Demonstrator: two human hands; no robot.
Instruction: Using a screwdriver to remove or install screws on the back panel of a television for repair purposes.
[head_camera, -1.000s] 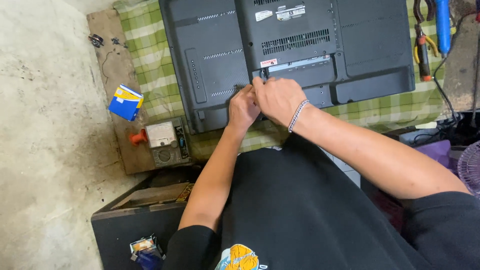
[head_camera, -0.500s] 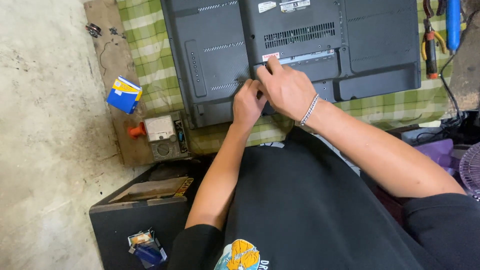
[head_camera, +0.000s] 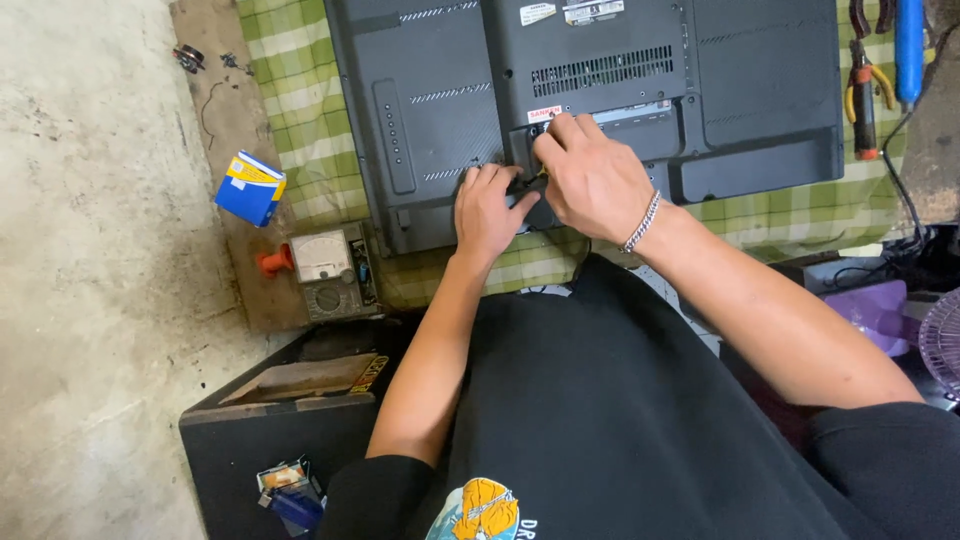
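A black flat-screen television lies face down on a green checked cloth, its back cover up. My left hand rests on the cover's lower edge, fingers curled against the plastic. My right hand, with a silver chain bracelet at the wrist, presses down beside it near the middle of the back panel, fingers closed around something small that I cannot make out. The two hands touch each other.
An analog multimeter and a blue and yellow box lie left of the television. Pliers and a blue-handled tool lie at the right. A black box stands at my lower left.
Both hands have shifted slightly along the back cover and stay pressed together at the same spot. The camera has moved, so the television sits a little higher in view.
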